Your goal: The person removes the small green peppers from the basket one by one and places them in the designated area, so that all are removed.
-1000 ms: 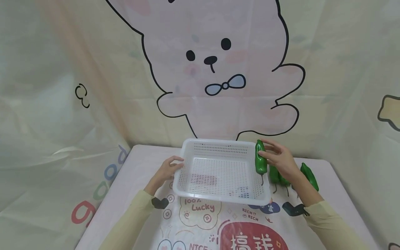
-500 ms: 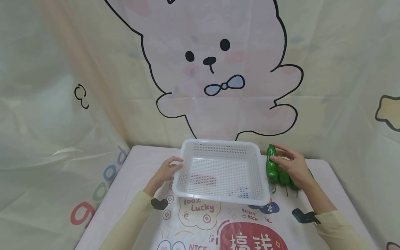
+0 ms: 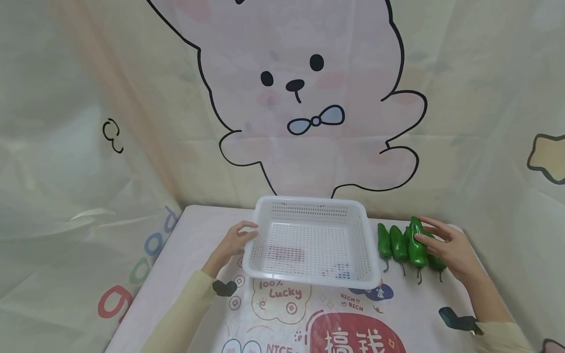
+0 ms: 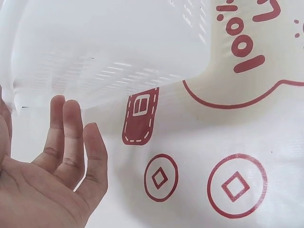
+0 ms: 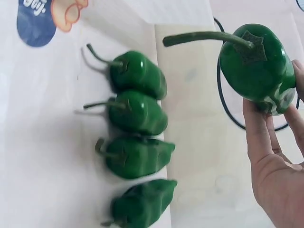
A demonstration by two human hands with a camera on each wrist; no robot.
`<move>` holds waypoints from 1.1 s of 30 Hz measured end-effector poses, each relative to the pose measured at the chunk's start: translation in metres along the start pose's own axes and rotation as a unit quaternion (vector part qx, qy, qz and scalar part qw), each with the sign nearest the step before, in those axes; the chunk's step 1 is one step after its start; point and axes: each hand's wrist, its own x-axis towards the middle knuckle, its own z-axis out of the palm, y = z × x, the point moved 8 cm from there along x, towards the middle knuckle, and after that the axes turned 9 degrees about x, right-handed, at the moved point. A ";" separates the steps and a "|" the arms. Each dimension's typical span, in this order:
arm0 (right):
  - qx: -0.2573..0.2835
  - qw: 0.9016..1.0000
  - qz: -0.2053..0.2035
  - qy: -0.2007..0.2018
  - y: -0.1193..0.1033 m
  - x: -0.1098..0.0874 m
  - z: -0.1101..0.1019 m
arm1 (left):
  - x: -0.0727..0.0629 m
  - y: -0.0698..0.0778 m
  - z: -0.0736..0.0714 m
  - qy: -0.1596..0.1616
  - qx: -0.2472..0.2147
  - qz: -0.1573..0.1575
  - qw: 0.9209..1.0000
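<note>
In the head view, a white perforated plastic basket (image 3: 309,287) stands on the table. My left hand (image 3: 233,245) is at its left rim; in the left wrist view, its relaxed fingers (image 4: 72,137) are up against the basket's outer wall (image 4: 111,85), with the thumb mostly out of sight. To the right of the basket, my right hand (image 3: 454,252) pinches a glossy green pepper (image 3: 417,247) between thumb and fingers, stem downward. The right wrist view shows this pepper (image 5: 251,71) raised above several others, such as a green pepper (image 5: 135,114), lying in a row.
The basket holds nothing visible. A printed cloth (image 3: 282,314) covers the table (image 3: 212,220). Behind it hangs a wall sheet (image 3: 300,157) with a large cartoon animal. Another sheet (image 3: 79,220) closes off the left side.
My right hand has moved rightward with the pepper, from above the basket's right rim to over the right end of the row. The left hand and basket look unmoved.
</note>
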 end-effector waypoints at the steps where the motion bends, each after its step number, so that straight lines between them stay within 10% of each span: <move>1: 0.000 1.000 -0.002 0.001 0.002 -0.002 -0.004 | 0.000 0.000 0.000 0.000 0.000 0.001 1.000; 9: 0.058 0.998 0.003 0.011 0.021 -0.015 -0.039 | -0.001 0.000 -0.001 0.002 0.008 0.000 1.000; 33: -0.005 0.996 0.064 0.060 0.064 -0.006 -0.098 | 0.001 -0.003 -0.001 -0.006 -0.001 -0.001 1.000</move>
